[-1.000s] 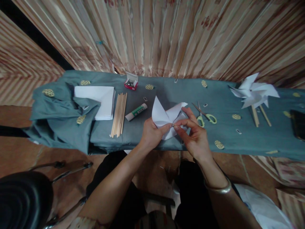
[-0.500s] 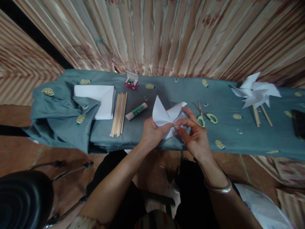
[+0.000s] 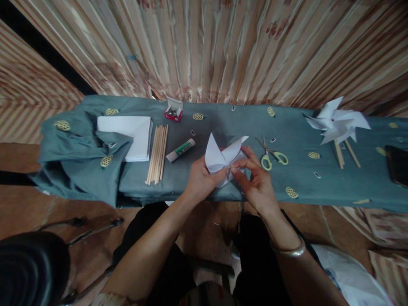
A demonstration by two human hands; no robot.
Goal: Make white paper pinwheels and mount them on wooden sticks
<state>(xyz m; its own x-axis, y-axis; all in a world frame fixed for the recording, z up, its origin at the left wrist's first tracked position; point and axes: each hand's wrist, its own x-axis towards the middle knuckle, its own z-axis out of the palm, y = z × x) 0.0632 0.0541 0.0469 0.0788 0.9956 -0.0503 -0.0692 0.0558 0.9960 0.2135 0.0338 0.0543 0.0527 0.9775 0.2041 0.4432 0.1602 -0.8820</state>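
Observation:
Both hands hold a white paper pinwheel [image 3: 216, 155] over the front edge of the table. My left hand [image 3: 202, 180] grips its left side, the thumb pressed near the centre. At that centre the thumb and forefinger of my right hand [image 3: 256, 178] are pinched together, while its other fingers curl behind the right side of the paper. Something tiny may be between the fingertips, but I cannot make it out. Two of the pinwheel's paper points stand up; its lower part is partly hidden by my fingers. Right of it lie scissors [image 3: 274, 157] with yellow-green handles.
Left of my hands lie a glue stick [image 3: 180, 150], several wooden sticks [image 3: 157, 154] and stacked white paper [image 3: 140, 146]. Behind stands an open red box of pins [image 3: 174, 112]. Finished-looking pinwheels [image 3: 339, 119] on sticks and a dark phone [image 3: 397, 163] lie right on the cloth-covered table [image 3: 299, 127].
The upright paper points have drawn slightly closer together, and my right hand has shifted a little left. Both hands keep their hold at the pinwheel's centre. The view has moved slightly.

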